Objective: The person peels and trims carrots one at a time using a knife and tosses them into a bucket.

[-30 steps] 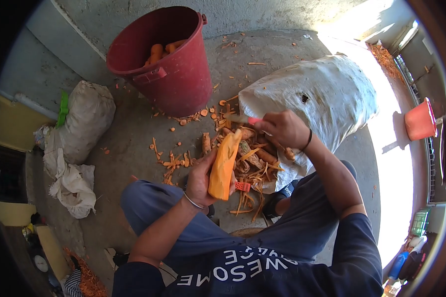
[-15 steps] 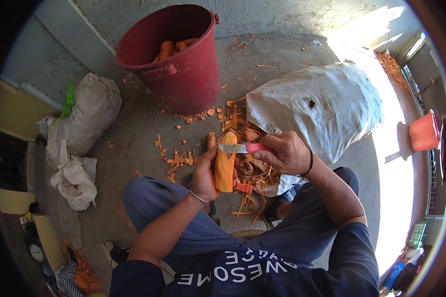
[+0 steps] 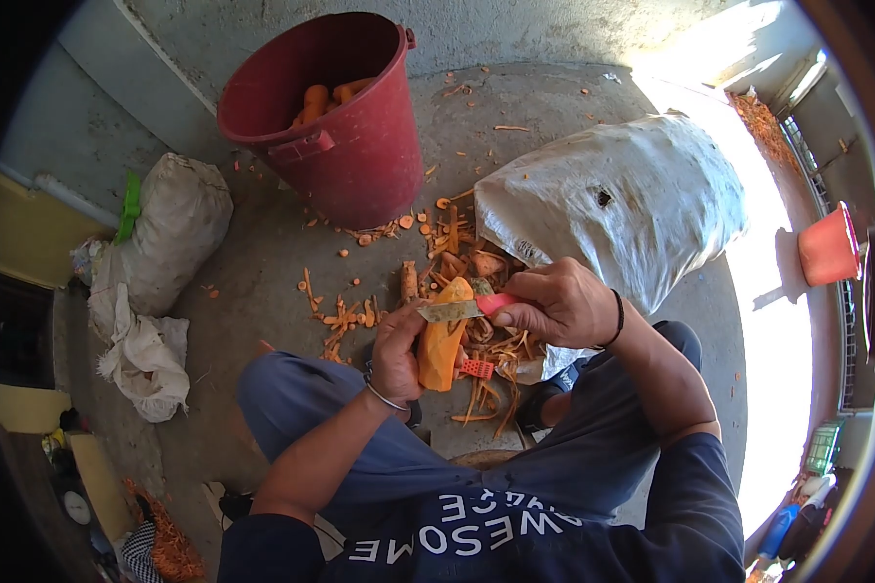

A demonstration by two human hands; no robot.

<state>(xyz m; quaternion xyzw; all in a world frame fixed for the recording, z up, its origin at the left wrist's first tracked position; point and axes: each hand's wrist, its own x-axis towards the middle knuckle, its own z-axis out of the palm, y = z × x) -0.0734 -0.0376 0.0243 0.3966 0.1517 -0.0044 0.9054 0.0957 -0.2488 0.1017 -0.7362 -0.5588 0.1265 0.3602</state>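
Observation:
My left hand [image 3: 397, 352] is wrapped around a large peeled carrot [image 3: 439, 352], which stands nearly upright between my knees. In my right hand [image 3: 559, 303] is a knife [image 3: 452, 311] with a pink handle, its blade lying across the upper part of the carrot. Just below the carrot's lower right side shows a red-orange slotted plastic piece [image 3: 476, 368], partly hidden. Peelings, cut slices and several unpeeled carrots [image 3: 408, 282] lie on the floor behind my hands.
A dark red bucket [image 3: 369, 165] with carrots inside stands ahead. A large white sack [image 3: 622, 194] lies at the right, its mouth toward the peelings. Another stuffed sack [image 3: 180, 228] leans at the left wall. An orange-red pot [image 3: 829, 248] is at the far right.
The knife blade has tilted and sits slightly lower across the carrot. The carrot leans a little more and has shifted slightly downward. The whole view has moved slightly.

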